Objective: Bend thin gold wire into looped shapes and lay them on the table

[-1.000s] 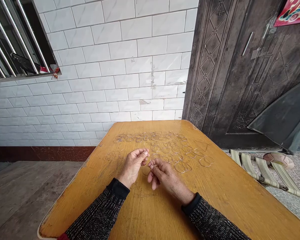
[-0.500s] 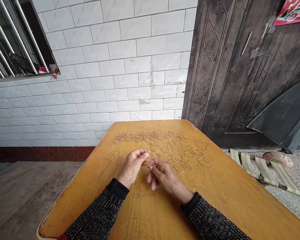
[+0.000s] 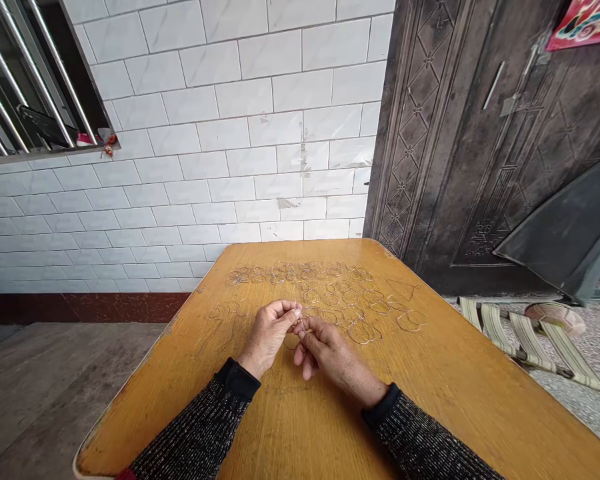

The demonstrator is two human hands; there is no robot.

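Above the middle of the wooden table (image 3: 300, 427), my left hand (image 3: 269, 333) pinches a thin wire (image 3: 295, 293) between thumb and forefinger, its end sticking up past the fingertips. My right hand (image 3: 325, 347) is closed just beside it, thumb and forefinger pinching the same wire, with the other fingers curled below. The two sets of fingertips nearly touch. A loop of the wire seems to hang beneath them, partly hidden. Beyond my hands lie several thin wire loops (image 3: 364, 331), and a row of tangled coils (image 3: 290, 272) runs along the far part of the table.
A white tiled wall (image 3: 260, 160) stands behind the table, with a barred window (image 3: 35, 73) at the left. To the right are a dark metal door (image 3: 445, 167), a grey sheet (image 3: 565, 227), a strap-seated frame (image 3: 530, 340) and a ball (image 3: 555, 319) on the floor.
My left hand has shifted slightly to the right, closer to my right hand. The wire end above its fingertips shows more clearly now. My right hand has hardly moved.
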